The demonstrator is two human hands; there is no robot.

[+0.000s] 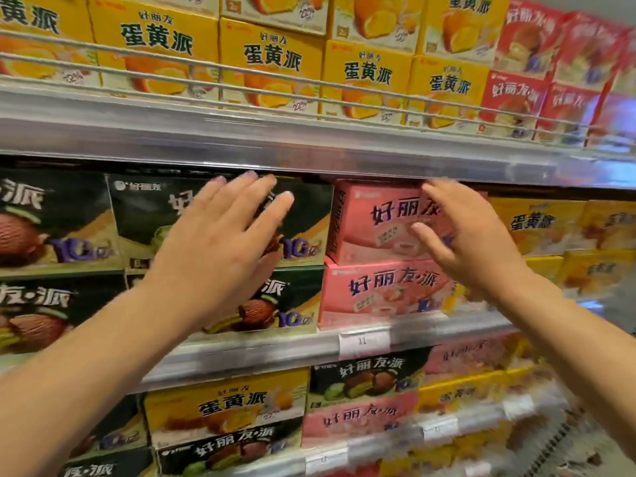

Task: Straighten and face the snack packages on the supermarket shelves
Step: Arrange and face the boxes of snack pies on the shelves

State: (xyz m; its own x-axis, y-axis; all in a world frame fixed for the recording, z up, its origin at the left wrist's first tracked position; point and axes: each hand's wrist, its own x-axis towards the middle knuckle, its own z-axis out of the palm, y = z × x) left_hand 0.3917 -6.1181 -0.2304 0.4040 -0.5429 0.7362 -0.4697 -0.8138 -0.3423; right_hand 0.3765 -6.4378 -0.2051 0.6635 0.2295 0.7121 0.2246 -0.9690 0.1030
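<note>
The left hand (pixel 220 232) is spread flat, fingers straight, in front of the upper dark green cardboard pie box (pixel 220 218) on the middle shelf (pixel 261 352); contact cannot be confirmed. The right hand (pixel 461 235) is spread likewise over the upper pink cardboard pie box (pixel 385 218), at 3 o'clock from the green one. Neither hand holds anything.

Hazards, as judged:
- The upper pink box sits skewed on the lower pink cardboard pie box (pixel 382 290) (its left end panel shows). A one-sided push could twist it further or shove it deep.
- Pressing the top box alone could leave the stack stepped.
- Pulling forward risks a box tipping over the shelf lip.
- The yellow cardboard boxes (pixel 537 225) at 3 o'clock may be nudged.
</note>
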